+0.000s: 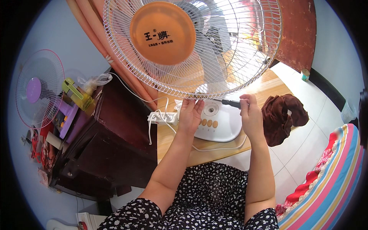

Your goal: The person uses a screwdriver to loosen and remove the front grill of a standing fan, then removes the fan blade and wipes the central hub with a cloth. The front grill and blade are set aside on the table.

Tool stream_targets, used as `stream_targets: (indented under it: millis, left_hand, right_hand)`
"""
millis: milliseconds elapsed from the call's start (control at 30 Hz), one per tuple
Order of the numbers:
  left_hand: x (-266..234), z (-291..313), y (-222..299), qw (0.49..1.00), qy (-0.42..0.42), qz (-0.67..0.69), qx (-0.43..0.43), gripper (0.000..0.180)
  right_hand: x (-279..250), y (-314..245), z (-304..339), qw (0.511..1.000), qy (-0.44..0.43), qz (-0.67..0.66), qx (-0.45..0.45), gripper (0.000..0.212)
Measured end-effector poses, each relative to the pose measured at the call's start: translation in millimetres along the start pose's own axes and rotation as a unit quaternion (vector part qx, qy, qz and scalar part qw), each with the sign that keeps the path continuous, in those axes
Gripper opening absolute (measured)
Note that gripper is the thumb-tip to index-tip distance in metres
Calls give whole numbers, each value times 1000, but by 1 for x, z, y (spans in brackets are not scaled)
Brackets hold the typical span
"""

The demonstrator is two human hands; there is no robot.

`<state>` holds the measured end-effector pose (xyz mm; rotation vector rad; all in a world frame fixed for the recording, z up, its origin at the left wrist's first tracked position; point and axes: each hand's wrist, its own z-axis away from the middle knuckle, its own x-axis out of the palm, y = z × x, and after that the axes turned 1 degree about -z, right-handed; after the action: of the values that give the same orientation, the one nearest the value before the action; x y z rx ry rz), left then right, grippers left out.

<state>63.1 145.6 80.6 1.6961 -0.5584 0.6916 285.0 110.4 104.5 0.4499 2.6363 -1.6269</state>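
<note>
Strong, cool-white light pours in from the top centre, behind the fan grille (199, 50), where the background burns out to near white and the thin wires lose contrast. It leaves a pale glare on the far right part of the wooden tabletop (270, 86) and brightens the floor tiles (306, 105), while the dark cabinet (115, 134) sinks into shadow. Focus is fairly crisp around both hands (190, 115) (250, 115), but the fisheye bends outlines toward the rim and blackens the corners.
</note>
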Motion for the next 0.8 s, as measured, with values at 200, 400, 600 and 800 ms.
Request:
stream_targets:
  millis: [200, 400, 600, 800]
  left_hand:
    - [3, 3, 1, 1000, 6, -3, -4, 19]
    - [4, 4, 1, 1000, 6, -13, 3, 18]
    - [2, 3, 2, 1000, -9, -17, 4, 18]
    - [0, 1, 2, 1000, -19, -4, -2, 18]
  right_hand:
    - [-3, 5, 0, 987, -6, -160, -26, 18]
    - [6, -7, 3, 997, 3, -75, 4, 21]
    - [-2, 0, 1, 999, -13, 13, -26, 19]
    - [-1, 11, -3, 988, 11, -93, -126, 24]
